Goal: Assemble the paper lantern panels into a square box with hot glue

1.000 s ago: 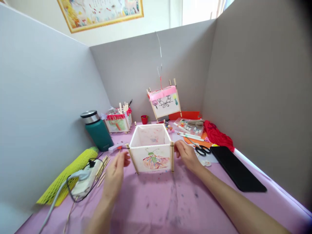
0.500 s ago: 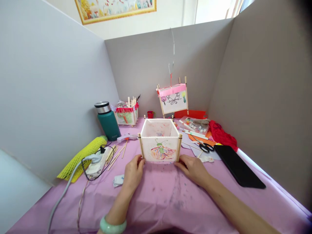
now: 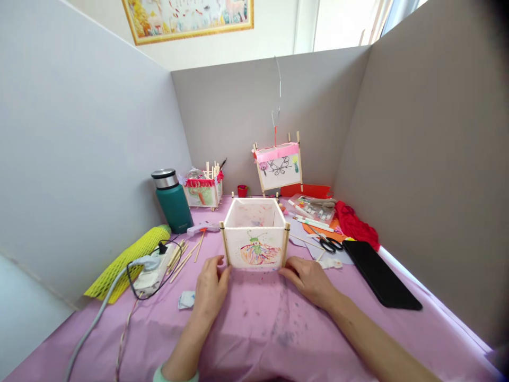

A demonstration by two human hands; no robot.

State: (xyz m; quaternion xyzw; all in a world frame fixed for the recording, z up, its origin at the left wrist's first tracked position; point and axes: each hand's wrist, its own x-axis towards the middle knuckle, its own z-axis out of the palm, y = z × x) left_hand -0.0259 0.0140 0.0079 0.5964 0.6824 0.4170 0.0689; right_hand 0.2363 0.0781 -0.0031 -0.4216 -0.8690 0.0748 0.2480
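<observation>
A white, open-topped paper lantern [image 3: 260,249] with wooden corner sticks stands upright on the table in front of me. Its near side bears a colourful drawing of a winged insect with a green head. At the bottom of the near left stick, my left hand [image 3: 212,281] pinches the corner between thumb and fingers. My right hand [image 3: 304,276] has its thumb and fingers closed at the foot of the near right stick. The lower tips of both sticks are partly covered by my fingers.
Left of the lantern are a green bottle [image 3: 173,204], a glue gun [image 3: 202,228], loose sticks [image 3: 185,265] and a power strip [image 3: 153,273]. To the right lie scissors [image 3: 331,244], a black tablet-like slab [image 3: 382,276] and red cloth [image 3: 356,225]. A decorated lantern [image 3: 280,167] hangs behind.
The view has shifted slightly, so everything sits a little lower and further left. My hands stay at the lantern's two near corners, and the lantern itself shows no clear movement on the table.
</observation>
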